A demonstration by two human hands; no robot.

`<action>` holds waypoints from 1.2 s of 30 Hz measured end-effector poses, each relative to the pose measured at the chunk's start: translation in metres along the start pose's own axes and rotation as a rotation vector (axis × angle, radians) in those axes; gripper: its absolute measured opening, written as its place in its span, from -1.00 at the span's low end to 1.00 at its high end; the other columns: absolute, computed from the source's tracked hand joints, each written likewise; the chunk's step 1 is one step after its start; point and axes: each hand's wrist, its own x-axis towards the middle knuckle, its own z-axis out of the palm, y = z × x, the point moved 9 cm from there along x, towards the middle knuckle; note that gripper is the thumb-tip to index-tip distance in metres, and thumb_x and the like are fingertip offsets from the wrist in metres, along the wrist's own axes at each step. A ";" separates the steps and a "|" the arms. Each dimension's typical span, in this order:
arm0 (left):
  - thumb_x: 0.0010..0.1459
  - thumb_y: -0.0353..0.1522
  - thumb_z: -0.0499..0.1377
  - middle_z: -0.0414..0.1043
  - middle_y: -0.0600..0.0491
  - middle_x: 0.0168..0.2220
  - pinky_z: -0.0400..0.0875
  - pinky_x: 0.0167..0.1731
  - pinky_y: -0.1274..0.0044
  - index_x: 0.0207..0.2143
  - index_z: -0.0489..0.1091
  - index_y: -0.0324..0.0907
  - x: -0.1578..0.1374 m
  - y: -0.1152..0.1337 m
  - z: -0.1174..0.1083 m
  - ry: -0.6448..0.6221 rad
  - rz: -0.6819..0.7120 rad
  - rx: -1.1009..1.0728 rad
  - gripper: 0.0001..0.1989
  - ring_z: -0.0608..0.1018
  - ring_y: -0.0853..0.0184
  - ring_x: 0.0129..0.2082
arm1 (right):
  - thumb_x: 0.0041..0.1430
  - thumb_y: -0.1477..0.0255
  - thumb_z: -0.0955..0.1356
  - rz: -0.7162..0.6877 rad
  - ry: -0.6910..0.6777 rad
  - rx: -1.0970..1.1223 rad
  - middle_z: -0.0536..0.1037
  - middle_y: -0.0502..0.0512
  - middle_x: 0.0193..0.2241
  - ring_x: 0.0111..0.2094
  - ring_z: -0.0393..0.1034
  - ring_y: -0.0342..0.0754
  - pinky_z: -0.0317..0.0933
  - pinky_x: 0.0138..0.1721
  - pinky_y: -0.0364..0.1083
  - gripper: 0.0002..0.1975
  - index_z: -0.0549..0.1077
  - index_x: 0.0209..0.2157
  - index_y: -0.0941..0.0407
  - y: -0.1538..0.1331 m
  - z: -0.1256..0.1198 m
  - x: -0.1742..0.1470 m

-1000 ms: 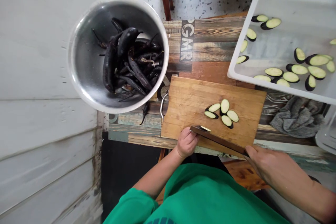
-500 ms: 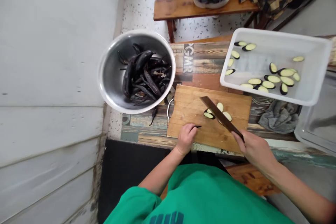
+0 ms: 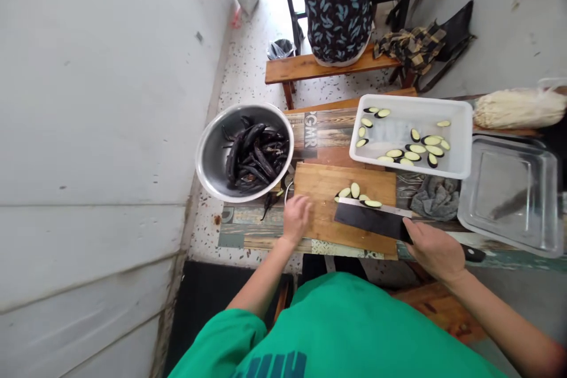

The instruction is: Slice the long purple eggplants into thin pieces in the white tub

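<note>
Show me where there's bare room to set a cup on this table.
The clearest patch of table lies between the metal basin and white tub, beyond the cutting board. The near left table corner is also bare. Crowded: the board's right side, with slices, cleaver, right hand and gray cloth nearby.

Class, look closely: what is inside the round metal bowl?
The metal bowl holds a heap of dark eggplants; those on top hide parts of others and the bottom beneath.
</note>
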 end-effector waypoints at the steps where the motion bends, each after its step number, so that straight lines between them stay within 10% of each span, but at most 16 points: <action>1: 0.28 -0.25 0.09 0.43 -0.09 -0.03 0.35 0.05 0.36 -0.03 0.42 -0.16 0.007 0.028 0.013 -0.104 0.072 -0.079 -0.72 0.46 0.24 0.00 | 0.13 0.45 0.28 -0.027 0.011 0.005 0.51 0.10 -0.50 -0.51 0.27 -0.08 -0.11 -0.43 -0.06 -0.69 0.52 -0.13 0.22 -0.001 -0.002 0.001; 9: 0.20 -0.26 0.20 0.57 0.03 -0.21 0.41 -0.09 0.46 -0.18 0.53 -0.14 0.090 0.164 0.101 -0.570 0.168 -0.292 -0.79 0.56 0.29 -0.21 | 0.18 0.49 0.23 -0.038 0.086 0.000 0.51 0.10 -0.49 -0.48 0.26 -0.10 -0.08 -0.40 -0.07 -0.70 0.50 -0.11 0.19 0.038 -0.040 0.024; 15: 0.21 -0.44 0.10 0.49 -0.04 -0.01 0.31 0.13 0.38 -0.02 0.47 -0.16 0.178 0.152 0.101 -0.223 0.105 -0.361 -0.69 0.48 0.25 0.03 | 0.15 0.28 0.24 0.377 -0.225 0.485 0.56 0.12 -0.45 -0.48 0.37 -0.04 -0.03 -0.50 -0.12 -0.72 0.51 -0.26 0.10 0.088 0.012 -0.006; 19: 0.31 -0.39 -0.08 0.39 -0.08 0.09 0.18 0.24 0.33 0.10 0.35 -0.18 0.131 0.102 0.075 0.133 0.067 -0.313 -0.62 0.37 0.28 0.17 | 0.14 0.00 0.17 0.820 -0.553 1.204 0.36 0.01 -0.73 -0.67 0.27 -0.09 0.12 -0.55 -0.12 -0.53 0.28 -0.61 0.07 0.055 0.096 -0.073; 23: 0.32 -0.26 -0.04 0.27 -0.14 0.19 0.18 0.24 0.31 0.21 0.21 -0.21 0.042 0.078 0.105 -0.006 0.029 -0.215 -0.55 0.28 0.22 0.24 | 0.05 -0.05 0.25 1.142 -0.556 1.540 0.30 -0.05 -0.75 -0.73 0.17 -0.15 0.10 -0.64 -0.13 -0.52 0.19 -0.62 0.05 0.017 0.135 -0.111; 31: 0.22 -0.16 0.11 0.01 -0.20 0.32 -0.03 0.28 0.10 0.28 0.09 -0.18 0.015 0.107 0.156 -0.133 -0.115 -0.062 -0.37 0.07 0.06 0.34 | 0.13 0.01 0.23 0.944 -0.441 1.544 0.28 -0.10 -0.78 -0.71 0.21 -0.20 0.09 -0.55 -0.20 -0.53 0.24 -0.65 0.07 -0.030 0.106 -0.046; 36: 0.32 -0.28 -0.07 0.05 -0.16 0.31 0.03 0.28 0.13 0.25 0.14 -0.16 0.025 0.118 0.144 -0.031 -0.179 -0.216 -0.52 0.08 0.14 0.34 | 0.16 0.00 0.17 0.898 -0.368 1.468 0.24 -0.15 -0.81 -0.74 0.18 -0.20 0.08 -0.57 -0.19 -0.51 0.19 -0.66 0.04 -0.032 0.066 -0.017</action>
